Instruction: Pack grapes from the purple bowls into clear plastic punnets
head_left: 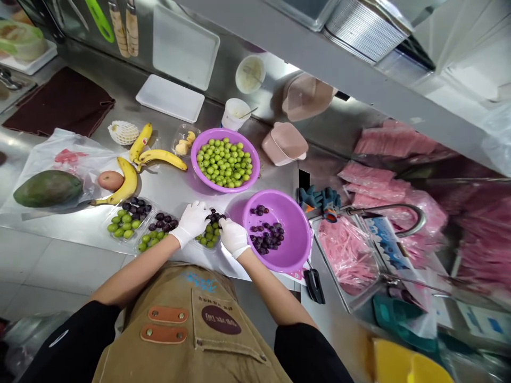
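Note:
My two hands, in white gloves, meet over a clear plastic box (208,244) holding green grapes (210,232) and dark grapes (215,217). My left hand (191,222) reaches in from the left, fingers curled on the dark grapes at the box's far side. From the right, my right hand (235,238) pinches at the same dark grapes; its fingertips are partly hidden. Just right of it stands a purple bowl (297,244) with loose dark grapes (267,238). A second purple bowl (194,159) behind is full of green grapes (225,162).
Two filled grape boxes (130,218) (158,230) sit to the left. Beyond them lie bananas (128,183), a reddish-brown egg-shaped item (110,181) and a large green fruit (48,189). A pink tub (284,143) stands behind. At right is a sink basin (361,290) with pink packets; a shelf (279,48) overhangs.

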Motion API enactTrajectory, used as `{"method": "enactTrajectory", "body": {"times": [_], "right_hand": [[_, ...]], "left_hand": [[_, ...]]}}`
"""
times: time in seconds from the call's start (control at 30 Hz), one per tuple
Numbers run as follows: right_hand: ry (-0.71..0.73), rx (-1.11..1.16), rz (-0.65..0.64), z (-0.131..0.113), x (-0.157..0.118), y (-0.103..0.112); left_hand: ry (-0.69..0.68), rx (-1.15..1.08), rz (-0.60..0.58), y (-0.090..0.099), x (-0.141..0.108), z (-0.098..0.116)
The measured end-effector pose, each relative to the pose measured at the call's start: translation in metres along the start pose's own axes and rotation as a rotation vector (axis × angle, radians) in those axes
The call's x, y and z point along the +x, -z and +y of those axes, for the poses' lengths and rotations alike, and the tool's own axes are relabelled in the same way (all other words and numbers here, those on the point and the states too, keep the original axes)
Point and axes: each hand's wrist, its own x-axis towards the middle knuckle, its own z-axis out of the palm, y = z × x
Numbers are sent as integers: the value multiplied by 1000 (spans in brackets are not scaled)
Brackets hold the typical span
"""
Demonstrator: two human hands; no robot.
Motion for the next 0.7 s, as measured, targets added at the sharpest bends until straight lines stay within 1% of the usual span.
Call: {"method": "enactTrajectory", "body": {"times": [0.07, 0.1, 0.2, 0.23, 0.3, 0.37, 0.4, 0.43, 0.5, 0.57, 0.63, 0.7], "right_hand": [[-11, 53, 55, 4, -4, 1], [-10, 114, 110, 9, -8, 2], [-6, 426, 305, 29, -28, 6], [-10, 540, 351, 36, -36, 7], [-17, 719, 412, 46, -51, 8], [-15, 769, 430, 45, -60, 8], [-18, 730, 408, 40, -61, 7], [-27, 654, 358, 33, -58, 6], [-66, 443, 198, 16, -47, 4], [-108, 259, 48, 2, -31, 2], [-129, 165, -26, -6, -19, -1], [-132, 141, -61, -7, -14, -4]], "left_hand": [[18, -28, 25, 5, 0, -1], [36, -50, 44, 7, 0, -1], [78, -129, 93, 9, 0, -4], [78, -153, 101, 9, 1, -4], [48, -174, 98, 6, 1, -4], [-19, -169, 72, 2, 1, -2], [-52, -165, 55, 0, 1, 0], [-76, -162, 40, -1, 1, 1], [-76, -164, 26, -3, 0, 3], [-46, -168, 34, -3, -2, 2], [-27, -174, 45, -1, -5, -1], [-3, -192, 53, 2, -8, -6]]}}
